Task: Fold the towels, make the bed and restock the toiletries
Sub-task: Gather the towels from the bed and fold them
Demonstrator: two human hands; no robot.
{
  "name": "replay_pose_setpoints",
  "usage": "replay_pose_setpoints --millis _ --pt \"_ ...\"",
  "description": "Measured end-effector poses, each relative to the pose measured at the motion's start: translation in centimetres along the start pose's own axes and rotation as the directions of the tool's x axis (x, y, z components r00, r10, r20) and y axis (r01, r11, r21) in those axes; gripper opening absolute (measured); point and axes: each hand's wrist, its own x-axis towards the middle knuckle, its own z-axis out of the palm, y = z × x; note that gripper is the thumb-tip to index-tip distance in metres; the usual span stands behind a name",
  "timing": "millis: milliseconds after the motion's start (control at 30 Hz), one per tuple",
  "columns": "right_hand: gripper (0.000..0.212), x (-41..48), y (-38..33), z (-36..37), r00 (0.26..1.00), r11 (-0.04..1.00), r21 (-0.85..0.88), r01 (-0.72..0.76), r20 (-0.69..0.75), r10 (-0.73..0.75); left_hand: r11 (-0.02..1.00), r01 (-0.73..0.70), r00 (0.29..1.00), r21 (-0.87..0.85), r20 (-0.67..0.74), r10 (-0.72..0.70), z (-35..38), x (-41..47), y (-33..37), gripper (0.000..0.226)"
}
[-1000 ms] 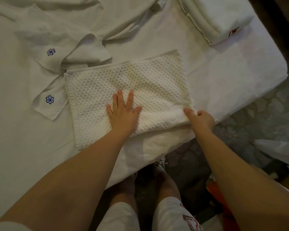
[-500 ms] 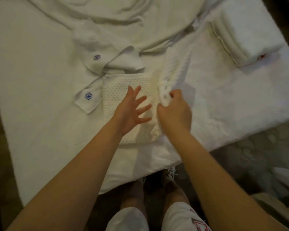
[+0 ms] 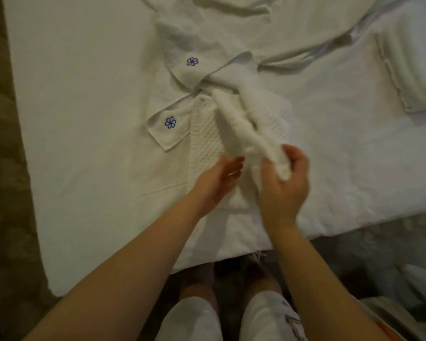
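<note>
We see the waffle towel (image 3: 205, 143) lying near the near edge of the bed (image 3: 84, 119), part of it flat on the sheet and part raised in a thick, blurred fold that slants from far to near. The right hand (image 3: 284, 185) has the near end of that fold in its grip, with thumb and fingers curled round the bunched cloth and holding it off the sheet. The left hand (image 3: 219, 179) holds nothing: its grip is wide, the fingers straight and together, the palm turned toward the right, just beside the raised fold. We cannot tell whether its fingertips touch the cloth.

Left of the towel lies a flap of white cloth with a blue flower emblem (image 3: 169, 134), touching the towel's left edge. At the far right of the bed sits a folded towel (image 3: 408, 70), well apart from both hands.
</note>
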Motion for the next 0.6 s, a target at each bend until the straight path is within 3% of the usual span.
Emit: replay_pose_setpoints --millis 67,133,200,233,300,333,400,533,600 --pt "0.033 2.4 0.1 -3.1 0.973 0.994 0.109 -0.016 -0.228 0.041 0.927 -0.102 0.995 0.361 0.046 0.091 3.1 0.4 -0.8 0.039" --pt "0.037 4.5 1.3 -6.1 0.911 0.975 0.202 -0.089 -0.380 0.162 0.740 -0.231 0.973 0.632 0.150 0.175 5.7 1.3 -1.2 0.041" --pt "0.044 6.1 4.0 -8.4 0.839 0.923 0.305 -0.234 -0.417 0.351 0.512 -0.355 0.935 0.783 0.283 0.216 7.4 2.4 -1.9 0.045" --pt "0.047 6.4 5.8 -9.0 0.792 0.839 0.437 -0.324 -0.360 0.493 0.366 -0.410 0.910 0.836 0.346 0.228 7.9 3.1 -2.7 0.048" --pt "0.051 6.5 9.0 -9.4 0.664 0.549 0.678 -0.488 -0.120 0.738 0.042 -0.430 0.887 0.902 0.413 0.204 8.1 4.2 -4.5 0.055" --pt "0.055 6.4 10.1 -9.4 0.606 0.437 0.712 -0.550 -0.020 0.795 -0.084 -0.401 0.894 0.912 0.410 0.183 7.9 4.7 -5.5 0.058" --pt "0.058 6.5 11.6 -9.4 0.569 0.345 0.723 -0.599 0.080 0.818 -0.229 -0.351 0.903 0.908 0.393 0.172 7.6 5.3 -6.8 0.061" --pt "0.035 7.1 12.5 -9.5 0.624 0.493 0.712 -0.500 -0.100 0.775 -0.406 -0.277 0.861 0.871 0.413 0.297 8.1 6.5 -9.3 0.074" --pt "0.037 6.2 12.4 -9.1 0.647 0.551 0.703 -0.450 -0.169 0.743 -0.460 -0.209 0.913 0.863 0.340 0.224 8.4 7.1 -9.9 0.082"
